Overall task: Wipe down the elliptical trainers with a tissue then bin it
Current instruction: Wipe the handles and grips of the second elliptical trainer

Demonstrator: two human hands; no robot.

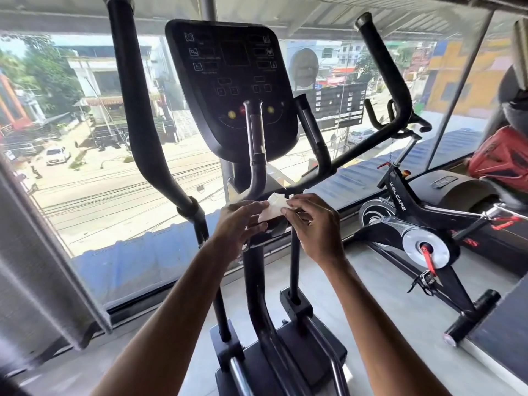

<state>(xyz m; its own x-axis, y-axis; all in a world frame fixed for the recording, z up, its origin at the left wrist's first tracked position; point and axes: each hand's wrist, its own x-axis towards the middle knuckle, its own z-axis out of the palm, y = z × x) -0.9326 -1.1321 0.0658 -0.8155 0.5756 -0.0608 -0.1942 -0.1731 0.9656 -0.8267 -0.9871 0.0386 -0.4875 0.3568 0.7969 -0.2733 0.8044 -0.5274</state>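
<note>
My L hand (pixel 240 224) and R hand (pixel 313 224) both pinch the tissue (pixel 273 209), one at its 9, other at 3. I reckon folding a neat pad b4 wiping. Elliptical console (pixel 231 81) sits at 12, spin bike (pixel 414 232) at 3.

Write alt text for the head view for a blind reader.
A left hand and right hand hold a white tissue between them, below the dark console of a black elliptical trainer. A spin bike stands to the right, beside a large window.
</note>
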